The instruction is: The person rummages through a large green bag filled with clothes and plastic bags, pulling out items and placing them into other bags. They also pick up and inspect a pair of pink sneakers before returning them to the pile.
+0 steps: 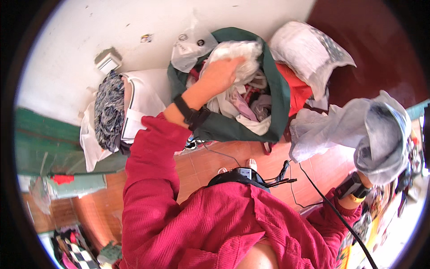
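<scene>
A large dark green fabric bag (280, 98) stands against the wall, its mouth wide and filled with mixed clothes (244, 107). My left hand (221, 74) is over its mouth, closed on a crumpled clear plastic bag (251, 56) with something white inside; the fingertips are blurred. Off to the right, my right hand (365, 180) holds up a thin greyish-white bag (354, 123), which looks like translucent cloth or plastic. That bag droops toward the green one and hides most of my right fingers.
A white bag with patterned dark fabric (109, 110) leans left of the green bag. Right of it, a stuffed white bag (304, 51) rests above a red one (293, 92). A black cable (329, 201) crosses near my right arm. Piled clothes (74, 251) lie lower left.
</scene>
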